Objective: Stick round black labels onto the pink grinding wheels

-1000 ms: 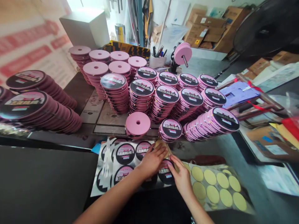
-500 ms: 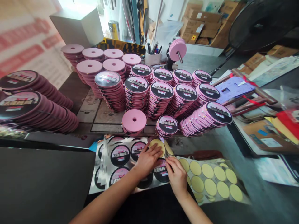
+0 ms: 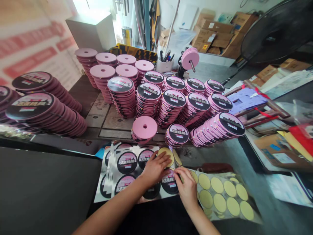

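Note:
A silvery sheet of round stickers [image 3: 111,192] with black and pink print lies close in front of me. My left hand [image 3: 155,168] rests on it with fingers stretched out, pressing over a bare yellow circle [image 3: 163,152]. Beside it, my right hand [image 3: 186,184] is closed, thumb and forefinger pinching the top right edge of a round sticker [image 3: 169,182]. Most of that sticker still lies against the sheet. Just beyond the hands stand a plain-topped stack of pink spools [image 3: 140,129] and a shorter stack topped by a stickered spool [image 3: 179,133].
Stacks of stickered spools [image 3: 173,98] fill the table's middle, with plain pink stacks [image 3: 102,71] behind. More stickered stacks [image 3: 34,107] lean at the left. A sheet of yellow circles [image 3: 220,202] hangs at the right. Further back are a pen cup [image 3: 165,66] and spools on a spindle [image 3: 190,59].
The view has shifted slightly, so the stacks appear a little further right. Both hands keep nearly the same place on the sheet, with the right hand still pinching the sticker's edge.

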Motion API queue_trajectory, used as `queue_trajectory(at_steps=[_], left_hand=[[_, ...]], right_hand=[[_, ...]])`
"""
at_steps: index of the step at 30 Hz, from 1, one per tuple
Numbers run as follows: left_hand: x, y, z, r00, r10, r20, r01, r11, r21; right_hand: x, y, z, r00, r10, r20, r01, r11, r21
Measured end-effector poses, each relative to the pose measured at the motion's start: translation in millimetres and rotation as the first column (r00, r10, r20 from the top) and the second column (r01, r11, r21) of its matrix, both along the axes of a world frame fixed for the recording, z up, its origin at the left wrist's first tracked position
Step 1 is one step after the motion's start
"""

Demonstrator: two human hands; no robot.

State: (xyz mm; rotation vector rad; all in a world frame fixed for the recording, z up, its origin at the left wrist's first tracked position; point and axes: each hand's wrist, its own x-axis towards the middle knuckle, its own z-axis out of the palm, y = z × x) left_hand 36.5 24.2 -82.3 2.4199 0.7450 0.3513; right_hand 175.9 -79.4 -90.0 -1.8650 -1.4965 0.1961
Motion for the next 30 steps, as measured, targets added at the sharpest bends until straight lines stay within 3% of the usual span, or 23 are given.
queue_trajectory(at_steps=[4, 6, 8, 11, 12, 14, 16, 18, 19, 20, 22, 24, 27, 30], left_hand=[[-0.6, 1.4, 7.4, 1.0, -0.016, 0.005, 0.016, 0.998, -0.063], [-2.8, 5.0, 10.5, 1.0, -0.023, 0.018, 0.024, 0.996, -0.088], [-8.1, 9.9, 12.5, 0.999, -0.027, 0.044, 0.032, 0.993, -0.11], [-21.9, 14.7, 15.5, 0.99, -0.009, 0.138, 0.023, 0.995, -0.101], [-27.4, 14.5, 17.8, 0.982, 0.002, 0.187, 0.01, 0.998, -0.067], [-37.8, 12.4, 26.2, 0.951, 0.08, 0.3, -0.096, 0.994, 0.042], [-46.2, 11.3, 40.4, 0.853, 0.298, 0.428, -0.368, 0.925, 0.09], [-51.8, 15.2, 57.3, 0.634, 0.574, 0.518, -0.672, 0.74, 0.003], [-53.4, 19.3, 65.2, 0.524, 0.671, 0.524, -0.763, 0.644, -0.061], [-54.5, 24.5, 71.7, 0.463, 0.726, 0.508, -0.802, 0.587, -0.108], [-54.9, 35.9, 79.1, 0.461, 0.767, 0.446, -0.8, 0.577, -0.166], [-54.0, 45.2, 79.1, 0.521, 0.758, 0.393, -0.752, 0.625, -0.208], [-51.9, 50.2, 74.7, 0.556, 0.739, 0.379, -0.701, 0.663, -0.263], [-51.0, 44.8, 78.9, 0.522, 0.752, 0.402, -0.682, 0.651, -0.333]], right_hand=[[3.3, 6.6, 5.4, 0.998, 0.051, 0.045, -0.05, 0.999, -0.022], [3.3, 5.9, 17.0, 0.989, 0.122, 0.088, -0.122, 0.993, -0.002], [3.7, 1.7, 38.4, 0.958, 0.238, 0.16, -0.25, 0.966, 0.063], [9.0, -2.1, 84.5, 0.89, 0.4, 0.219, -0.444, 0.87, 0.216], [11.7, 0.4, 100.5, 0.893, 0.414, 0.179, -0.448, 0.857, 0.254], [16.3, 15.0, 128.5, 0.945, 0.328, -0.006, -0.313, 0.908, 0.279], [17.2, 43.0, 147.1, 0.951, 0.194, -0.239, -0.146, 0.968, 0.205], [12.1, 80.4, 154.9, 0.86, 0.146, -0.489, -0.107, 0.988, 0.108], [7.4, 100.1, 155.2, 0.773, 0.158, -0.615, -0.136, 0.987, 0.083], [1.5, 118.8, 153.6, 0.674, 0.162, -0.721, -0.171, 0.983, 0.061], [-12.2, 149.6, 146.7, 0.498, 0.132, -0.857, -0.217, 0.976, 0.024], [-24.3, 168.5, 138.3, 0.382, 0.079, -0.921, -0.244, 0.97, -0.018], [-33.6, 177.1, 129.1, 0.285, 0.025, -0.958, -0.254, 0.966, -0.05], [-34.1, 173.0, 127.3, 0.199, -0.006, -0.98, -0.264, 0.963, -0.06]])
